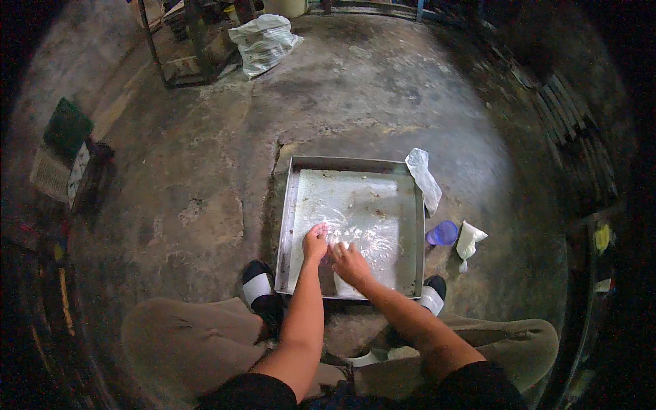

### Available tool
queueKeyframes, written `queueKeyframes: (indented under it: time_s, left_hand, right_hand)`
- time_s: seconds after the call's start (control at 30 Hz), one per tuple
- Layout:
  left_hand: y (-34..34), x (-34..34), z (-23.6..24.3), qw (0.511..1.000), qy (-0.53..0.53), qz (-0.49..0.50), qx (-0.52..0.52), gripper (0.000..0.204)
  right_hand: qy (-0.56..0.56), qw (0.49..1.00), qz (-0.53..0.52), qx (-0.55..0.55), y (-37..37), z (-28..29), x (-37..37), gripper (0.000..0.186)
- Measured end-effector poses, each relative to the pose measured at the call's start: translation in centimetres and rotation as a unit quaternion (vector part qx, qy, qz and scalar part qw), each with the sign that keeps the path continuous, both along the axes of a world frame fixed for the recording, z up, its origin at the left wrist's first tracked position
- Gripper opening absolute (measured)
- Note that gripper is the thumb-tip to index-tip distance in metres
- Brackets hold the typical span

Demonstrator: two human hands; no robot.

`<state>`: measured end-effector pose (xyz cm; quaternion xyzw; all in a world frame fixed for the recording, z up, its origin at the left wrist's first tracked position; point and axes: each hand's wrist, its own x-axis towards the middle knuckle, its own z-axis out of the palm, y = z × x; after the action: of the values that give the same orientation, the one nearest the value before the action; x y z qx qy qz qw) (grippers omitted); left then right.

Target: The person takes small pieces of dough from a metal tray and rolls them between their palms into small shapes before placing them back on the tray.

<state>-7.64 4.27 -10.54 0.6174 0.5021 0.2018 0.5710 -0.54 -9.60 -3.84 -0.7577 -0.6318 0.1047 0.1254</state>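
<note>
Film risk: shiny clear film (362, 222), prob. plastic, may tear or bunch, I'd judge, if L hand (315, 242) & R hand (350, 264) pull unevenly.
Cup risk: purple-blue cup (445, 234), right of R hand just outside metal tray (350, 163), could tip if R arm swings wide.
Film position: in tray, just ahead of R hand, to right of L hand.
L hand: fingers curled; from my remote view, can't tell if gripping.
R hand: fingers bent twd L hand; grip unclear.
</note>
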Motion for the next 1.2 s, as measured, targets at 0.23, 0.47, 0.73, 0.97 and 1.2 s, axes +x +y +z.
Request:
queueKeyframes:
  time_s: [0.23, 0.47, 0.73, 0.97, 1.2]
  left_hand:
    - [-1.6, 0.1, 2.3, 0.969, 0.029, -0.169, 0.179, 0.040]
    - [-8.3, 0.8, 6.3, 0.848, 0.312, -0.223, 0.366, 0.078]
    - [-5.9, 4.2, 2.8, 0.822, 0.195, -0.335, 0.416, 0.062]
    - [-6.2, 7.3, 4.3, 0.972, -0.195, -0.016, -0.129, 0.061]
    - [-7.5, 8.3, 7.1, 0.983, -0.141, -0.055, 0.107, 0.034]
  right_hand:
    - [-0.090, 0.990, -0.020, 0.103, -1.6, -3.8, 3.4, 0.045]
    - [0.299, 0.876, -0.368, 0.089, 1.2, 3.3, 10.6, 0.022]
    - [-0.018, 0.931, -0.321, 0.171, -1.7, -1.9, 6.1, 0.034]
    - [0.755, 0.548, -0.331, 0.140, 0.0, -1.6, 6.1, 0.033]
    - [0.682, 0.586, -0.399, 0.182, -2.0, 0.0, 5.4, 0.029]
